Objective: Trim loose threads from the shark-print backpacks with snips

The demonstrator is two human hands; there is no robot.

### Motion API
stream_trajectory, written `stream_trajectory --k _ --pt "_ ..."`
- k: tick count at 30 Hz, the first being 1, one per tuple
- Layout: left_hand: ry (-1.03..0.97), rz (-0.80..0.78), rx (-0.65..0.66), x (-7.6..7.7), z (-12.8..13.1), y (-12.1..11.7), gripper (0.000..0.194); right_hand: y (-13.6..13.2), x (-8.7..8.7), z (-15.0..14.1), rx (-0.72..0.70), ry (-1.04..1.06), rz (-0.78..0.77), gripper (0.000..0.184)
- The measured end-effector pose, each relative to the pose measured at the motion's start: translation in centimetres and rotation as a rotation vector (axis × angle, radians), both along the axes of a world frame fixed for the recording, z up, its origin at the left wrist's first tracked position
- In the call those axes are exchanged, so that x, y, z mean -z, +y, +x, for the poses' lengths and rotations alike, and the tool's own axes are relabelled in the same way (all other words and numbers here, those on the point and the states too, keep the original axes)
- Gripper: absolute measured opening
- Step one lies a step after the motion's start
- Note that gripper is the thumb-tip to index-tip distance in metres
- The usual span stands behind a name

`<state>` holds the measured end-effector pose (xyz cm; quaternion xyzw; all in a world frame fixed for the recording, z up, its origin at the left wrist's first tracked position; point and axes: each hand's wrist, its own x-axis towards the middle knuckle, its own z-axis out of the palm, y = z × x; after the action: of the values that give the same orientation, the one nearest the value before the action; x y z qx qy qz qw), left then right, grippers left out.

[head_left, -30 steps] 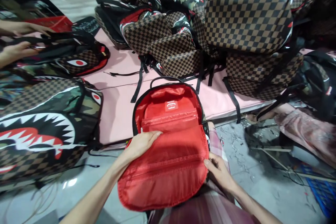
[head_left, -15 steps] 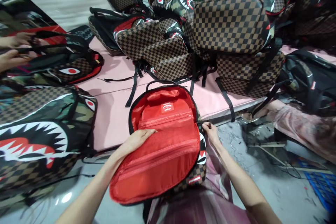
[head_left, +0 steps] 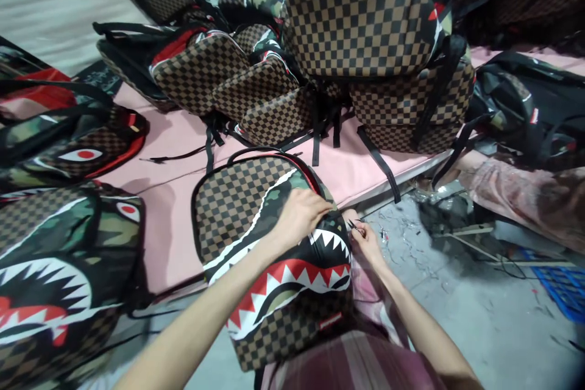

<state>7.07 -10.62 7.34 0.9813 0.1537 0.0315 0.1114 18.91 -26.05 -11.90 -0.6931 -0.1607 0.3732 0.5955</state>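
Note:
A shark-mouth backpack in brown check and camouflage leans on my lap against the pink table edge, its front panel now facing up. My left hand lies over the panel, fingers pinched together at its right-hand edge near the zip. Just beyond that edge, my right hand is closed around small dark thread snips, their points toward the bag. A strip of red lining shows along the upper right opening. The exact spot under my left fingertips is hidden.
Several checked backpacks are piled on the pink table. Another shark backpack stands at left. On the right, a person's sleeve reaches in beside a dark backpack. Thread scraps litter the floor, near a blue crate.
The backpack's front panel has swung up over the red interior. My left hand has moved from the lining to the right-hand edge. A person's hands at far left are out of view.

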Motion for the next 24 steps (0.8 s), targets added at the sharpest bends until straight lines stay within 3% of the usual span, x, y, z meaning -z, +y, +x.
stream_trajectory --k 3,6,13,24 --pt "0.225 0.058 0.119 4.6 4.8 0.1 0.022 0.4 -0.1 -0.6 0.026 0.011 0.042 0.029" --pt "0.405 0.065 0.142 6.4 7.2 0.6 0.021 0.8 -0.4 -0.8 0.027 0.028 0.081 0.026" --pt "0.499 0.066 0.119 6.9 8.6 0.9 0.015 1.1 -1.7 -1.4 0.011 0.059 0.154 0.026" --pt "0.477 0.094 0.169 6.9 8.2 0.8 0.015 2.3 -2.1 -1.2 0.072 0.082 0.163 0.019"
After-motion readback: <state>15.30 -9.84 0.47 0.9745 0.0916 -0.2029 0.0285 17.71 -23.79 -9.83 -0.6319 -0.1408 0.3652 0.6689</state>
